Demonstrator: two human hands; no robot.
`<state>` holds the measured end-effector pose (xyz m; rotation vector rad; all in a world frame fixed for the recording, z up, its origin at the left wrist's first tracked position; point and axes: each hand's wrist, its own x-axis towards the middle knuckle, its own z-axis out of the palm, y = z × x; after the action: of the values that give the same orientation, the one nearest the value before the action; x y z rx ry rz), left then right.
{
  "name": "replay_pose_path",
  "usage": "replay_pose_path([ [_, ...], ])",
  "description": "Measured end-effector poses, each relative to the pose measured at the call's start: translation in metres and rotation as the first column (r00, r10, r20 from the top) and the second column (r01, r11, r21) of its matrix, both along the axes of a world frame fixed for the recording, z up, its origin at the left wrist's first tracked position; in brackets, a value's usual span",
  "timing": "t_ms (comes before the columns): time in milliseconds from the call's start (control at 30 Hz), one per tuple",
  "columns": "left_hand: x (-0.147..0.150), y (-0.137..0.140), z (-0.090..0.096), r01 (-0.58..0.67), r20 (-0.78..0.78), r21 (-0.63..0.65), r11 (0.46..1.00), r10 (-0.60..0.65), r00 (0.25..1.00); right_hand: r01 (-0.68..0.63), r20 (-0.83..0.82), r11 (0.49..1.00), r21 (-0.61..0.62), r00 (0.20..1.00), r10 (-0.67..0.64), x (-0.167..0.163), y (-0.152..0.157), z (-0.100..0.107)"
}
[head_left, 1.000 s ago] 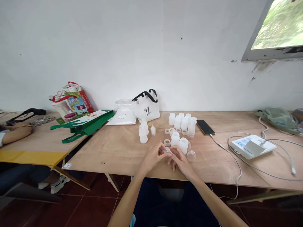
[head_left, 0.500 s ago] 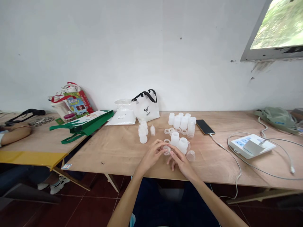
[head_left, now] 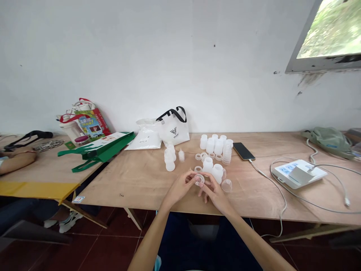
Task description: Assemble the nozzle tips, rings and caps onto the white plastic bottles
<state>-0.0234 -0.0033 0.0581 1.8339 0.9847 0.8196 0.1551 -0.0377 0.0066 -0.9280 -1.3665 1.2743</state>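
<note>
Between the fingertips of both hands is a clear plastic ring (head_left: 199,179), held just above the table near its front edge. My left hand (head_left: 182,187) pinches its left side. On the right side, my right hand (head_left: 213,192) grips it with thumb and finger, the other fingers curled below. Right behind the hands stand two white plastic bottles (head_left: 217,173) without caps. A clear cap (head_left: 226,185) lies to the right of my right hand. Another clear ring (head_left: 198,169) lies flat just beyond my fingers.
More white bottles (head_left: 210,145) stand farther back, with loose rings (head_left: 219,157) before them. At left are a bottle cluster (head_left: 169,158) and nozzle piece (head_left: 181,155). A phone (head_left: 243,151), power strip (head_left: 299,174) and cables lie right. A green bag (head_left: 104,148) and another person's arm (head_left: 19,161) are left.
The ring between my fingers has tilted, so its round opening now faces the camera more. Both hands stay in nearly the same place, and the view has shifted slightly.
</note>
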Motion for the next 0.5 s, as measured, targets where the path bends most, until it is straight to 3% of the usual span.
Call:
replay_pose_path([
  [500, 0.007, 0.002, -0.013, -0.113, -0.129, 0.104, 0.988, 0.126, 0.984, 0.035, 0.241, 0.995, 0.096, 0.969, -0.057, 0.0, 0.0, -0.006],
])
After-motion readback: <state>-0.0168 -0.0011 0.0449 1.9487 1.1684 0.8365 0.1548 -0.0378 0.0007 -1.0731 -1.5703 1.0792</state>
